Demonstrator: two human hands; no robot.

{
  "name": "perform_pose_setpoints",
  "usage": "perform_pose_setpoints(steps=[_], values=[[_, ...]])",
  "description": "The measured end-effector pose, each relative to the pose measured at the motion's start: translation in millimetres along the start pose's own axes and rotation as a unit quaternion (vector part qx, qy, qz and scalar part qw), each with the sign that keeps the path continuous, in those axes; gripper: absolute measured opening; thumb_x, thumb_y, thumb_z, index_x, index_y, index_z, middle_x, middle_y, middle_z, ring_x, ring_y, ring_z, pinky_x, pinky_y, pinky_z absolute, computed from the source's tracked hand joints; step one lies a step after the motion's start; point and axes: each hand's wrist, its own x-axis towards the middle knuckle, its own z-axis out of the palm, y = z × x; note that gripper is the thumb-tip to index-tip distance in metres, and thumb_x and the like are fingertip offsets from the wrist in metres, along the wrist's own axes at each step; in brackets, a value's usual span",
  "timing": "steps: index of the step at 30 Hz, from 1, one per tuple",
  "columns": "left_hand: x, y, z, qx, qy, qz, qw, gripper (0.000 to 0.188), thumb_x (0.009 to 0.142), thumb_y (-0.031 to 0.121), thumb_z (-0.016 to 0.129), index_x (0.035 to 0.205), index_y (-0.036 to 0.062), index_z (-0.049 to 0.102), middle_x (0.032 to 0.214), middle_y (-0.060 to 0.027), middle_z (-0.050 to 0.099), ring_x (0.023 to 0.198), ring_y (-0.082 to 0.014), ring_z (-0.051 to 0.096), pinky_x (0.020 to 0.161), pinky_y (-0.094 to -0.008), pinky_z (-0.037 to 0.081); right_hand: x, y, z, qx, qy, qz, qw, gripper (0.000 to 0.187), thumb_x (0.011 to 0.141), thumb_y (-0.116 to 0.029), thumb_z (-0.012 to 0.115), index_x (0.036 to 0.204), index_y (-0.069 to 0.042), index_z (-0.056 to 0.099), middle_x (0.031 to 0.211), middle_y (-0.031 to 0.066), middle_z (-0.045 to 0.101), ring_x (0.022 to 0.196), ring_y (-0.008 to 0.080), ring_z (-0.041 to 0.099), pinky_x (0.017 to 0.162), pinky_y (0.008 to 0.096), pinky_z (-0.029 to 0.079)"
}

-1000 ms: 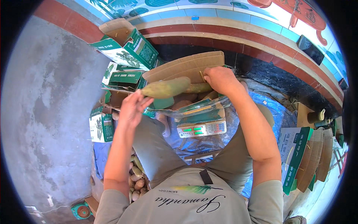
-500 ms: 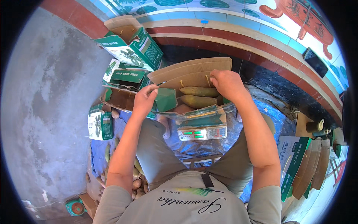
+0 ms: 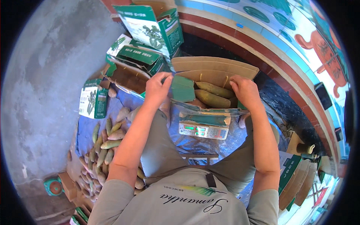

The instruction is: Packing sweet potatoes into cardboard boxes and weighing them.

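In front of me an open cardboard box (image 3: 210,65) holds long green radishes (image 3: 213,98). Its green end flap (image 3: 182,89) leans in at the left. My left hand (image 3: 158,89) is closed in a pinch at the box's left corner, beside this flap. At the right end, my right hand (image 3: 245,92) has its thumb and fingers curled together near a yellow cord handle (image 3: 226,81); what lies between them is hidden. Below the box's near edge shows a digital scale (image 3: 203,131) with lit green displays, between my knees.
Many green and pinkish radishes (image 3: 101,153) lie piled on a blue sheet (image 3: 88,131) at left. More green-and-white boxes (image 3: 144,32) stand at the far left, one small box (image 3: 93,99) nearer. Flattened cartons (image 3: 296,180) lean at right. A tiled wall (image 3: 258,28) closes the far side.
The view has swung to the left, showing more of the radish pile. In the picture, both hands and the box sit further right. The radishes stay in the box.
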Motion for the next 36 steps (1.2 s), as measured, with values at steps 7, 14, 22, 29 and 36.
perform_pose_setpoints(steps=[7, 14, 22, 29, 36], values=[[-1, 11, -6, -0.02, 0.027, 0.041, 0.999, 0.021, 0.084, 0.018, 0.06, 0.092, -0.0003, 0.065, 0.089, -0.0126, 0.066, 0.083, -0.0212, 0.063, 0.077, -0.0306, 0.047, 9, -21, -6, -0.025, 0.038, -0.008, 0.999, 0.013, 0.083, -0.016, 0.059, 0.089, -0.005, 0.063, 0.086, 0.014, 0.065, 0.079, 0.0334, 0.062, 0.068, 0.0407, 0.05], [-9, 16, -1, -0.046, -0.029, 0.045, 0.998, 0.025, 0.079, 0.029, 0.063, 0.085, 0.0048, 0.064, 0.088, -0.0145, 0.064, 0.085, -0.0332, 0.059, 0.074, -0.0404, 0.046, -11, -23, -31, -0.047, 0.064, 0.04, 0.996, 0.014, 0.083, -0.017, 0.06, 0.091, -0.005, 0.064, 0.085, 0.0173, 0.064, 0.076, 0.0349, 0.062, 0.066, 0.0408, 0.048], [-21, 24, 11, 0.11, -0.252, 0.235, 0.932, 0.039, 0.064, 0.041, 0.075, 0.086, 0.0106, 0.064, 0.094, -0.0075, 0.063, 0.097, -0.0273, 0.056, 0.087, -0.0383, 0.04, -4, -13, -66, -0.002, 0.079, 0.125, 0.989, 0.015, 0.082, -0.018, 0.06, 0.088, -0.004, 0.064, 0.079, 0.0191, 0.063, 0.075, 0.0363, 0.062, 0.066, 0.0409, 0.049], [-23, 17, 30, 0.266, -0.297, 0.244, 0.884, 0.029, 0.069, 0.033, 0.071, 0.085, 0.0103, 0.064, 0.086, -0.0093, 0.064, 0.088, -0.0285, 0.06, 0.075, -0.0394, 0.045, 5, 8, -26, -0.093, 0.097, 0.041, 0.99, 0.022, 0.077, -0.014, 0.063, 0.097, -0.006, 0.061, 0.105, 0.0156, 0.06, 0.093, 0.0344, 0.058, 0.075, 0.0426, 0.048], [-27, 18, 34, 0.257, -0.262, 0.268, 0.891, 0.018, 0.074, 0.028, 0.067, 0.075, 0.0099, 0.065, 0.074, -0.009, 0.064, 0.076, -0.0294, 0.061, 0.07, -0.0406, 0.046, 45, 27, 26, -0.214, 0.167, -0.039, 0.962, 0.04, 0.07, -0.018, 0.07, 0.107, -0.01, 0.058, 0.106, 0.0121, 0.06, 0.102, 0.0293, 0.056, 0.087, 0.043, 0.044]])
